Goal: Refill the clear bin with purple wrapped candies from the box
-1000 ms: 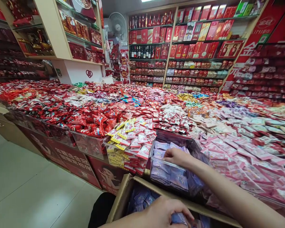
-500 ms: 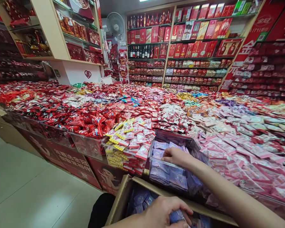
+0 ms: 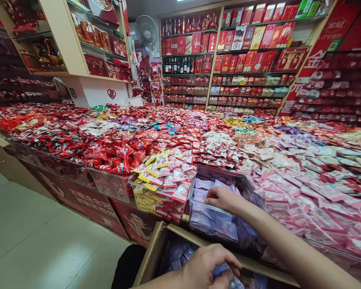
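Note:
My right hand [image 3: 222, 198] reaches into a clear plastic bin [image 3: 212, 210] of purple packets [image 3: 202, 184]. Its fingers curl down at the packets near the bin's front rim; what the fingertips hold is hidden. Lower down, my left hand [image 3: 213, 265] is over an open cardboard box [image 3: 152, 251] that holds more purple packets [image 3: 177, 251]. The thumb and fingers of that hand are closed around some purple packets [image 3: 222, 269].
Left of the purple bin is a bin of yellow and pink packets [image 3: 161, 176], then red packets [image 3: 117, 156]. Pink packets [image 3: 307, 204] are heaped at the right. Shelves [image 3: 212, 74] stand behind; tiled floor [image 3: 42, 237] lies at the lower left.
My left hand has moved slightly up, its fingers drawn further round the purple packets. My right hand has hardly moved.

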Tool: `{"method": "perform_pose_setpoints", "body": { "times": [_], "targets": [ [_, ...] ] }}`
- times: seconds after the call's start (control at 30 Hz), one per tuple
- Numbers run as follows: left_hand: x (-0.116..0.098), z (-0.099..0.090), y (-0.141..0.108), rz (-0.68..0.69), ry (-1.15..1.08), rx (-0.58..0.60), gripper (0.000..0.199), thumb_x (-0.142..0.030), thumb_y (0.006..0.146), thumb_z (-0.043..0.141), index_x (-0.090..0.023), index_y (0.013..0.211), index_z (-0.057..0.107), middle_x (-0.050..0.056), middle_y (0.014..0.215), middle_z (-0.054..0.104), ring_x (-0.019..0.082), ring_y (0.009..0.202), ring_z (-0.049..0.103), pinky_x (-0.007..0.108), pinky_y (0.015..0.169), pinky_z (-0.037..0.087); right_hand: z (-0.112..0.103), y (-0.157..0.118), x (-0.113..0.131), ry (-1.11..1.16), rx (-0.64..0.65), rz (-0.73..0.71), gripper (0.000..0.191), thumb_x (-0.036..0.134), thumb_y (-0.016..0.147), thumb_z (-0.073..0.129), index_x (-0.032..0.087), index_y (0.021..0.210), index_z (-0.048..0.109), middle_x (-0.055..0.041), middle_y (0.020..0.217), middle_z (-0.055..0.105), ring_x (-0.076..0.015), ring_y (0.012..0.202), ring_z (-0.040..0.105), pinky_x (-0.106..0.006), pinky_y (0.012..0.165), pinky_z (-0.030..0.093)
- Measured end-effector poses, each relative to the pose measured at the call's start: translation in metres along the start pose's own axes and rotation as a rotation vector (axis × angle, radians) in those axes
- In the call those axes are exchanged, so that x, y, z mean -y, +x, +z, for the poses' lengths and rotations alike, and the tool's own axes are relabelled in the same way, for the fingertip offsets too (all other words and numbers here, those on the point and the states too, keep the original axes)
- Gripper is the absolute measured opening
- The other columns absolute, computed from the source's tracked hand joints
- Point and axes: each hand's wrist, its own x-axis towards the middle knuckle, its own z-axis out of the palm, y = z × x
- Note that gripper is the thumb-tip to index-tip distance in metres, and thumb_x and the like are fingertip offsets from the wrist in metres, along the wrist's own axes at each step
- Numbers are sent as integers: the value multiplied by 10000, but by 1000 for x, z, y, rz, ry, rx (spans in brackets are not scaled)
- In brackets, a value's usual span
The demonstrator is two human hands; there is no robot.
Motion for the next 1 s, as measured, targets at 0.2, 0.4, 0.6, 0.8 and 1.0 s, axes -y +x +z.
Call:
{"method": "perform_pose_setpoints", "body": {
  "times": [0.2,0.4,0.6,0.8,1.0],
  "targets": [
    [6,0,-5,-56,-10,-64,430,-203,650,580,-158,1062,462,81,883,602,178,796,558,279,739,443,0,-2,1,-15,-33,-8,198,288,719,519,134,757,637,-67,722,652,-160,643,550,-229,528,329],
    [3,3,-4,-184,-232,-162,453,-114,694,535,-186,1112,379,52,893,609,150,770,573,264,725,441,-1,-2,2,-11,-140,-60,160,255,722,522,138,717,632,-59,673,647,-158,606,549,-238,525,340],
    [-11,-11,15,-297,-483,-482,452,-141,721,583,-198,1096,336,38,950,561,126,841,546,237,752,422,-14,-20,8,306,-582,-288,147,238,769,486,159,814,601,-20,731,638,-117,659,560,-212,618,408],
    [-22,-17,25,-271,-573,-482,483,-121,731,576,-206,1118,300,15,882,572,103,791,550,227,744,415,-10,-84,20,430,-516,-312,190,328,781,495,176,842,592,-26,750,623,-131,677,559,-217,606,434],
    [-26,-5,16,-324,-602,-398,445,-107,715,593,-211,1071,348,-9,825,552,70,694,530,171,625,403,25,-126,11,490,-515,-182,163,300,779,493,178,829,589,-51,783,617,-151,725,568,-248,656,456]
  ]
}}
